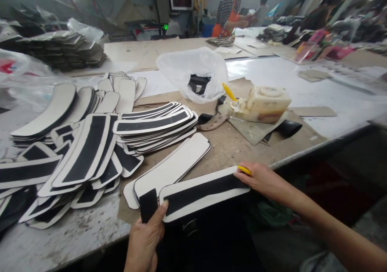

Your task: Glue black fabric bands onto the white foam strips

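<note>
A long, slightly curved white piece with a black strip on its face spans between my two hands at the table's front edge. My left hand is closed on its left end, thumb on top, and a short black strip stands up by the same fingers. At the other end, my right hand pinches the piece. A yellow handle sticks out from that hand; the rest of this tool is hidden. Just behind lie plain white curved pieces, stacked on brown paper.
A stack of black-striped pieces and a spread pile fill the left. Behind are a stained plastic container with a yellow-handled tool and a plastic bag holding black pieces. A person in an orange apron stands across the room.
</note>
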Tool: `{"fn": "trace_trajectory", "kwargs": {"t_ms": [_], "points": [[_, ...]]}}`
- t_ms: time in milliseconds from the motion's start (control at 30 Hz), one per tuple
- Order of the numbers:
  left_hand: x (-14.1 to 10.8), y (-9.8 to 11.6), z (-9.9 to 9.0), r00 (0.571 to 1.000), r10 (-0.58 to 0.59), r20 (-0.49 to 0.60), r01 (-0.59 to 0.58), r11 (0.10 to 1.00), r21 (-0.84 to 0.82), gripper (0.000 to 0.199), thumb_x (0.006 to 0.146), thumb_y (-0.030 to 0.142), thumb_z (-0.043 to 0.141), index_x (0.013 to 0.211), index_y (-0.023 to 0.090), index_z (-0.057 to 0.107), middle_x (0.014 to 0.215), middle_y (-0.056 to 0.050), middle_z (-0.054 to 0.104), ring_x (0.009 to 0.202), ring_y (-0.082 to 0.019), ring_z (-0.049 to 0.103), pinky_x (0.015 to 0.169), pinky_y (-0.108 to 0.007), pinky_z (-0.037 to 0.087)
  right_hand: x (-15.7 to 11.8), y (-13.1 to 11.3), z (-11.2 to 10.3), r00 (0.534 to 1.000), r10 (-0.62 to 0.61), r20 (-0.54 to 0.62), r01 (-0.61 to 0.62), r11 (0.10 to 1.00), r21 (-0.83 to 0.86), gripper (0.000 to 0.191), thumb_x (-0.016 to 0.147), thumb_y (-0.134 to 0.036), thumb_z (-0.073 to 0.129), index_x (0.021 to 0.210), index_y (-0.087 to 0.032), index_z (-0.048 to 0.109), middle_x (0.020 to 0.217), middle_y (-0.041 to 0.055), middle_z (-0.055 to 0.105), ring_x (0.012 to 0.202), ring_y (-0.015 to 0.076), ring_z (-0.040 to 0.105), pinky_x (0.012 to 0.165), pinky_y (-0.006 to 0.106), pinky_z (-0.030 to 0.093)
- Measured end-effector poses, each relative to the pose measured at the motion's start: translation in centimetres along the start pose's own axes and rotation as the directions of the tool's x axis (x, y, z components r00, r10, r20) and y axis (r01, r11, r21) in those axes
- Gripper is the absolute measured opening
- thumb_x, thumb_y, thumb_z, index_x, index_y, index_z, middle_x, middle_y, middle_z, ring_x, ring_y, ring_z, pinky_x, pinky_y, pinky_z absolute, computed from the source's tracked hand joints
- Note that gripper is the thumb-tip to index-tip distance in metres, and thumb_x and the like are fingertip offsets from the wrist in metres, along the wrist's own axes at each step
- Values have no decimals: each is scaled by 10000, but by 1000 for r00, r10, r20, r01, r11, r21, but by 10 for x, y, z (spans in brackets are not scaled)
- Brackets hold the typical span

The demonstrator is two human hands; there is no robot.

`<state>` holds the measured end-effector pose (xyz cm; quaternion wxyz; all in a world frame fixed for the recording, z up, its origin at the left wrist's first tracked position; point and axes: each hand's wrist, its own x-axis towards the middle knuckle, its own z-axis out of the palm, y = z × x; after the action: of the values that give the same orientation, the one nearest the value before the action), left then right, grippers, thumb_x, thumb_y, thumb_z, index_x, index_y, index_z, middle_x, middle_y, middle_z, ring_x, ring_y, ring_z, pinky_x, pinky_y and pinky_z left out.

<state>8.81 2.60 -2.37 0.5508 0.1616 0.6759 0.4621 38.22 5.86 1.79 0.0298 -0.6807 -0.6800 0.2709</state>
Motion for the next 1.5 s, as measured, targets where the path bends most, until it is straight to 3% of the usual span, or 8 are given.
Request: {"fn": "trace_trajectory", "kwargs": {"t_ms": [200, 533, 733, 867, 1000, 1233, 1367, 1500], "points": [[-2, -1, 2, 990, -24, -138, 35, 996, 76, 443, 503, 366, 827, 812, 136, 609, 550, 12, 588, 439, -140, 533, 354, -225, 370, 8, -1, 5, 1000, -9, 2, 9, 1000, 2, 220, 873, -352, 452, 797, -185, 572, 807, 71, 655, 752, 206, 596, 673, 273, 376], [-4, 7, 5, 993, -32, -113, 53, 981, 185, 322, 580, 378, 795, 732, 156, 620, 532, -7, 591, 463, -165, 570, 407, -263, 476, 9, 14, -6, 986, -151, 76, 131, 968, 215, 171, 860, -318, 498, 762, -190, 557, 720, -15, 594, 676, 136, 551, 609, 208, 385], [-5, 9, 6, 990, -74, -117, 94, 981, 168, 351, 558, 376, 807, 737, 151, 606, 448, 30, 527, 359, -127, 485, 318, -236, 380, 11, 12, 5, 996, -72, 46, 68, 993, 92, 153, 857, -315, 519, 771, -193, 551, 691, 8, 592, 655, 159, 548, 591, 243, 347], [-6, 12, 5, 997, -77, -10, 78, 983, 166, 334, 531, 350, 826, 659, 178, 569, 345, 89, 372, 289, -101, 389, 261, -216, 271, 10, 6, 8, 999, -35, 27, 34, 999, 26, 131, 866, -307, 512, 807, -198, 555, 700, 24, 597, 658, 174, 554, 582, 256, 328], [-7, 14, 5, 993, -118, -5, 118, 980, 161, 364, 525, 392, 820, 583, 183, 528, 343, 77, 376, 305, -104, 414, 277, -204, 301, 11, 6, 7, 999, -29, 37, 29, 1000, 4, 130, 872, -310, 511, 828, -199, 562, 719, 26, 613, 671, 172, 567, 589, 250, 343], [-4, 14, 3, 981, -184, 62, 173, 973, 155, 584, 532, 486, 797, 399, 232, 289, 276, 107, 238, 235, -22, 225, 270, -179, 236, 17, 10, 7, 996, -76, 50, 74, 996, 47, 136, 868, -312, 517, 816, -194, 557, 716, 17, 609, 671, 164, 569, 605, 242, 359], [-1, 11, 1, 969, -209, 130, 198, 976, 87, 551, 573, 455, 782, 411, 235, 303, 280, 112, 227, 227, -34, 221, 270, -190, 211, 18, 9, 7, 996, -75, 48, 73, 996, 44, 134, 872, -304, 510, 822, -189, 557, 727, 20, 610, 671, 163, 571, 599, 239, 356], [-1, 10, 0, 961, -255, 104, 247, 966, 80, 546, 528, 492, 803, 418, 214, 346, 284, 117, 223, 236, -22, 215, 280, -172, 188, 19, 8, 6, 996, -66, 52, 64, 997, 38, 130, 870, -299, 513, 837, -185, 567, 727, 24, 617, 659, 165, 568, 584, 242, 345]]}}
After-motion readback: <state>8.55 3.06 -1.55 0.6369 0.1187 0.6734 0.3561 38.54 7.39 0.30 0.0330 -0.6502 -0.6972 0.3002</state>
